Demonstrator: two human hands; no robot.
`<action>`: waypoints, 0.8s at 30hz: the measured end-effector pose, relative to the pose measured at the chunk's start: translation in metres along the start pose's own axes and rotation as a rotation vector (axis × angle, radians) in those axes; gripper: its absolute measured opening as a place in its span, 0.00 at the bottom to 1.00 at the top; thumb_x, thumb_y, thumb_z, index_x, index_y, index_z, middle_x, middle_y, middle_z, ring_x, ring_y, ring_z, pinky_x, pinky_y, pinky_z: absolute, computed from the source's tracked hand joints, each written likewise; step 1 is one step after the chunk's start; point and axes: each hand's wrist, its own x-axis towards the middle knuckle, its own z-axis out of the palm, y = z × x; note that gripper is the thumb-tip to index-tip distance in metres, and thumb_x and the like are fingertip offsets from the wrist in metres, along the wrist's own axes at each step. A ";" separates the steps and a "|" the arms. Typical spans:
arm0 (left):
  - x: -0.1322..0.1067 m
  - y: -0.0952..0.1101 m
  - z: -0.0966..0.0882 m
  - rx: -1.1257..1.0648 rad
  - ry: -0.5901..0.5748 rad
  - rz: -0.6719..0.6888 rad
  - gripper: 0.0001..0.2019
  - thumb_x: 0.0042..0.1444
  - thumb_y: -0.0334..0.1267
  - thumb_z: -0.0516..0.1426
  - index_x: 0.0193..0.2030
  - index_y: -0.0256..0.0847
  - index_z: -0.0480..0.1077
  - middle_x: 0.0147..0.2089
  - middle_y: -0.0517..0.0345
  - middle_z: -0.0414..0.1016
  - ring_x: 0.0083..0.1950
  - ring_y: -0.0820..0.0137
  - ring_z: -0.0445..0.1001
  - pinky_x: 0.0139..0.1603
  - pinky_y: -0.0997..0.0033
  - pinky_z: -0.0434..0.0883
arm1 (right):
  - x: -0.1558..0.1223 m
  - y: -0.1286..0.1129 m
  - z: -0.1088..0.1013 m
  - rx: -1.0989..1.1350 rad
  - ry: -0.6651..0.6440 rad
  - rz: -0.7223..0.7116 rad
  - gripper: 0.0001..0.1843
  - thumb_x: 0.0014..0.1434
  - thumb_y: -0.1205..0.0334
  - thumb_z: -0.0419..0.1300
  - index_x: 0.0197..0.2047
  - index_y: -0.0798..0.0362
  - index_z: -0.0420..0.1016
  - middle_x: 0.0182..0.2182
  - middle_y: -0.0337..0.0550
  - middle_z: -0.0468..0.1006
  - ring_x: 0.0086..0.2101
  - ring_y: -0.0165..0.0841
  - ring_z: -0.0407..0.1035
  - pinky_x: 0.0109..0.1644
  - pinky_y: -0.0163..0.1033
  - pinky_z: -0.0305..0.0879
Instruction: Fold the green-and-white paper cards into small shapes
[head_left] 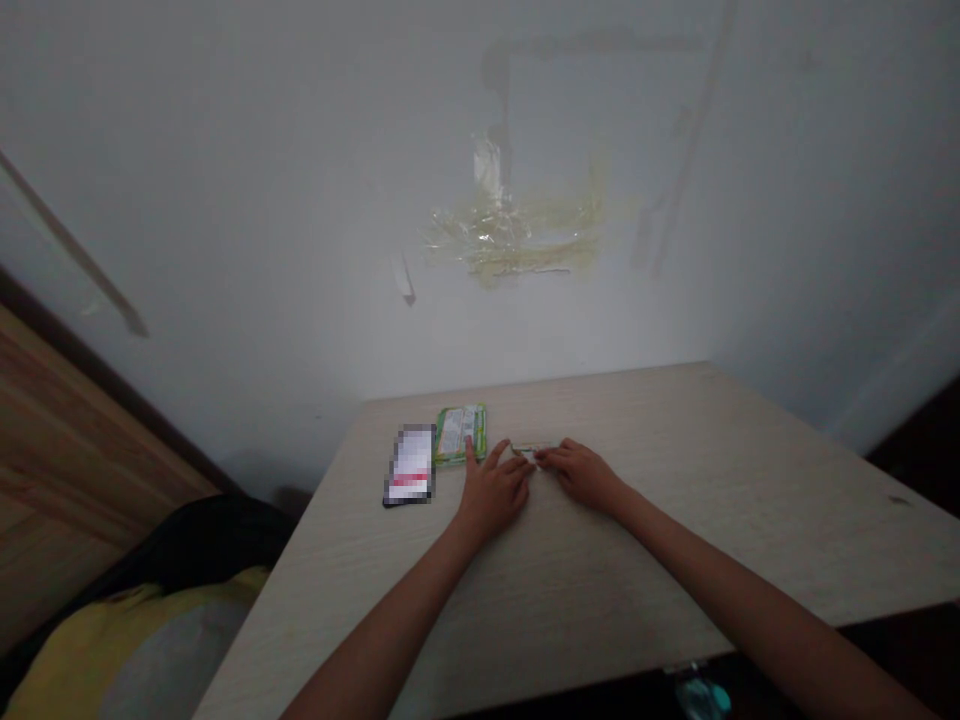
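Observation:
A small, flat, pale strip-like packet [534, 446] lies low over the table in front of my hands. The tips of my left hand [495, 492] close at its near edge, while the outer fingers spread away to the left. My right hand [586, 474] pinches the packet's near right side with bent fingers. Both sets of fingertips nearly meet there and partly hide it, so its exact kind is unclear. Just left of my left hand lies a green and white printed packet [457, 430], with one outstretched finger overlapping its lower right edge.
A smartphone [411, 465] with a blurred screen lies left of the green packet. The pale wood table [637, 580] meets a wall [300, 200] with torn clear tape. A yellow and grey item [150, 650] is at the lower left, and a bottle-like object [703, 695] sits below the front edge.

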 end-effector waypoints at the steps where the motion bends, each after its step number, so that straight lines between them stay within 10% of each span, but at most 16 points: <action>1: 0.000 0.000 0.000 -0.003 0.002 -0.006 0.16 0.62 0.40 0.52 0.54 0.57 0.71 0.54 0.60 0.77 0.67 0.56 0.58 0.63 0.28 0.20 | 0.000 0.000 0.000 0.002 0.001 -0.003 0.23 0.58 0.75 0.52 0.54 0.49 0.73 0.52 0.42 0.76 0.44 0.35 0.65 0.52 0.41 0.64; 24: 0.003 -0.004 0.002 0.048 0.046 -0.153 0.17 0.61 0.38 0.50 0.54 0.53 0.71 0.53 0.61 0.77 0.66 0.56 0.61 0.64 0.30 0.18 | 0.000 0.000 -0.001 0.001 0.012 -0.001 0.21 0.60 0.73 0.52 0.54 0.49 0.73 0.51 0.41 0.77 0.44 0.36 0.66 0.52 0.43 0.64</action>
